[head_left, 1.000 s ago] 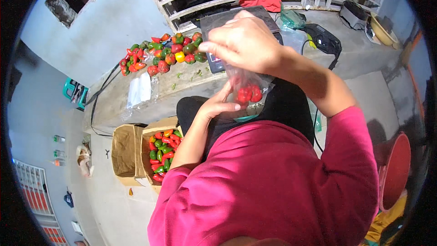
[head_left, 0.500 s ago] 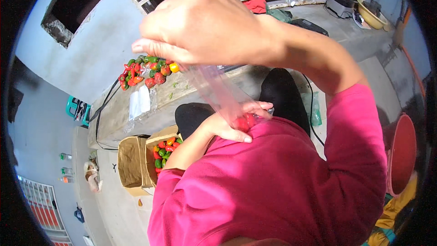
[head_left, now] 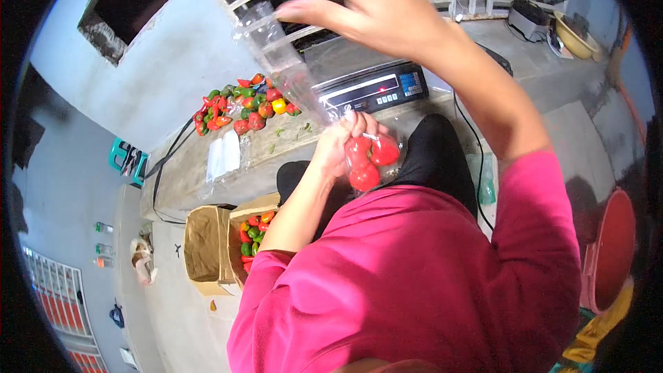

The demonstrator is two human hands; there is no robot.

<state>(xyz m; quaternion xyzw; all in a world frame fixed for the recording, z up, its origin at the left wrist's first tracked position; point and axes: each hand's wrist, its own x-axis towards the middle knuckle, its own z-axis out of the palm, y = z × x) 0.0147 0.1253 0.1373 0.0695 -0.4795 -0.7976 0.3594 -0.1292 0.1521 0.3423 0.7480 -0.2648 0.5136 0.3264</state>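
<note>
My left hand (head_left: 336,144), in front of my lap, is closed round the neck of a clear plastic bag. Several red peppers (head_left: 364,176) bulge in the bag's bottom, on the right side of that hand. Above the fist, the bag's long loose top (head_left: 286,62) stretches up and to the left, away from me. My right hand (head_left: 373,7) is raised high near this top, its thumb stretched out apart from the fingers. The frame's upper edge cuts off some of its fingertips. The thumb tip is close to the bag's end, and the hand appears to hold nothing.
A dark digital scale (head_left: 376,90) sits on the concrete ledge (head_left: 276,148), with a pile of mixed peppers (head_left: 242,107) to its left. On the floor at left are an open cardboard box (head_left: 205,249) and another with peppers (head_left: 253,238). A red bucket (head_left: 608,249) stands at right.
My right hand has come off the bag's top, moving up and right with its thumb spread. My left hand has gone from under the peppers to round the bag's neck.
</note>
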